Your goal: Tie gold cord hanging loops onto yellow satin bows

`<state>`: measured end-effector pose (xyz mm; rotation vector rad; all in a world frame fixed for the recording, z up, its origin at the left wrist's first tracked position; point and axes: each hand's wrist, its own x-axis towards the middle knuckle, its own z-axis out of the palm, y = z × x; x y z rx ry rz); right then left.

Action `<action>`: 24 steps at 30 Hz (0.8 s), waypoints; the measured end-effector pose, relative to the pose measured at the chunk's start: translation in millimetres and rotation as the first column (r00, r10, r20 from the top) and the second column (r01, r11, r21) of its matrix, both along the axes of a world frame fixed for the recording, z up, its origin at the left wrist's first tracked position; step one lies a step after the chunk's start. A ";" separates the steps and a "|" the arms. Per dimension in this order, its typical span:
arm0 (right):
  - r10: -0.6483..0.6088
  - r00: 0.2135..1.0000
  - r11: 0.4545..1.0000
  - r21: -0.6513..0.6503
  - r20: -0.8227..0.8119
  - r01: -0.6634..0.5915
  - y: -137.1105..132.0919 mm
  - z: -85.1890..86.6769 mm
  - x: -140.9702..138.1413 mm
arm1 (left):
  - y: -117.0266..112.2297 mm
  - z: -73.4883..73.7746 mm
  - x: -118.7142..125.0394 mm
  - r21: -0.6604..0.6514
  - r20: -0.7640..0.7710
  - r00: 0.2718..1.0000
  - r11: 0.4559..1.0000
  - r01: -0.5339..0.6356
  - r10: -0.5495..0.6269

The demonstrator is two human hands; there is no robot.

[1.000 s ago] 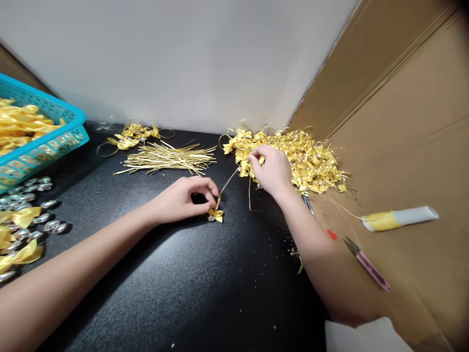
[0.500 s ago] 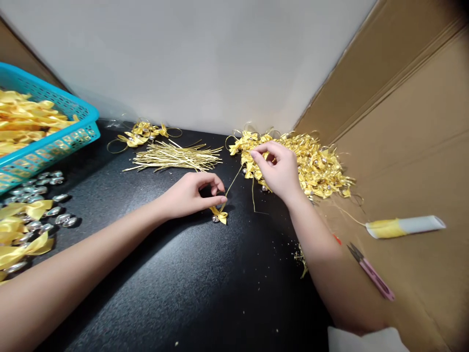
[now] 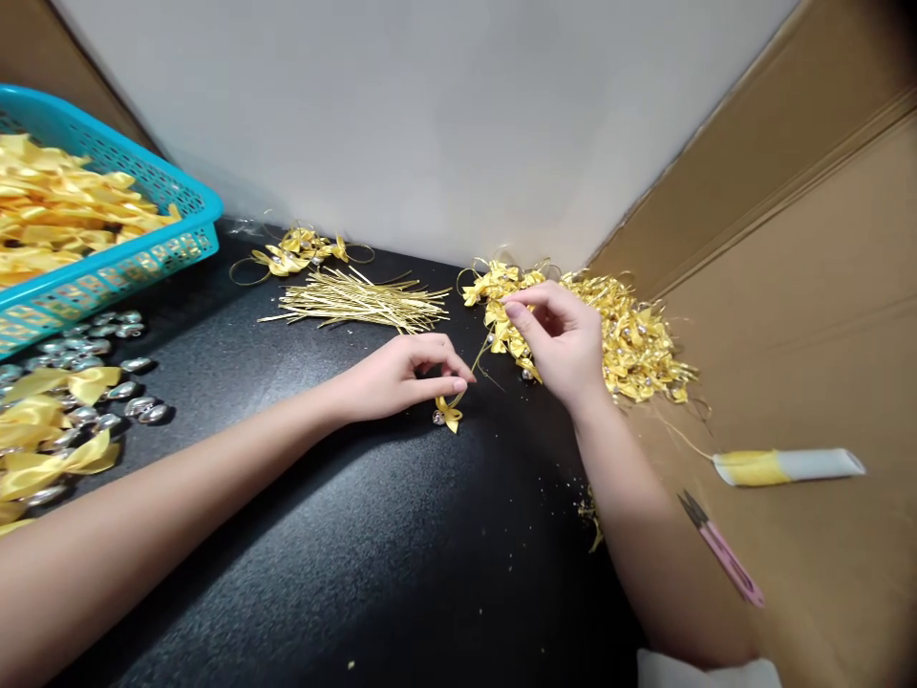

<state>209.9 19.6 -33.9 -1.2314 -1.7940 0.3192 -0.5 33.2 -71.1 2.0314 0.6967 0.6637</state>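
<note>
My left hand (image 3: 412, 375) pinches a gold cord between thumb and fingertips. From it hangs a small yellow ribbon bow (image 3: 449, 415) with a silver bell-like bead (image 3: 438, 418) at its side, close to the black tabletop (image 3: 301, 573). My right hand (image 3: 563, 339), thumb and forefinger pressed together, is up and to the right in front of a heap of finished bows (image 3: 637, 334). The thin gold cord (image 3: 479, 355) runs from the left fingertips toward my right hand, which grips its other end; the very tip is hidden by the fingers.
Cut gold cords (image 3: 358, 301) lie in a bundle behind my hands, with several looped bows (image 3: 301, 250) beyond. A turquoise basket (image 3: 204, 205) of yellow bows stands left, silver beads (image 3: 136, 365) before it. Pink thread snips (image 3: 731, 562) and a thread tube (image 3: 788, 466) lie on cardboard at right.
The view has shifted a little, so most things sit further right. The cord's loose end, which dangled below my right hand, now lies closer to the stretch between both hands.
</note>
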 end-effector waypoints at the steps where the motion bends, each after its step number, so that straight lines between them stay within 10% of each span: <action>1: 0.009 1.000 1.000 0.003 -0.024 -0.009 1.0 -0.9 0.1 | 0.4 0.3 -0.2 -0.013 0.019 1.000 1.000 0.009 -0.009; 9: 0.028 0.996 1.000 -0.009 -0.087 -0.029 3.0 -5.0 -0.8 | 0.6 1.8 1.7 -0.196 0.108 0.993 0.980 -0.025 0.047; 16: -0.032 0.960 0.985 -0.154 0.277 0.077 -0.9 1.3 7.8 | 1.5 2.4 0.5 -0.340 0.136 0.990 0.941 0.003 0.046; 21: -0.194 0.884 0.948 -0.150 0.425 0.281 -66.0 18.1 51.8 | 4.3 -0.5 -1.8 -0.307 0.098 0.990 0.949 -0.067 0.102; 24: -0.348 0.778 0.834 -0.206 0.523 0.512 -136.0 3.5 96.5 | 9.1 -9.9 -4.0 -0.287 0.097 0.978 0.946 -0.150 0.185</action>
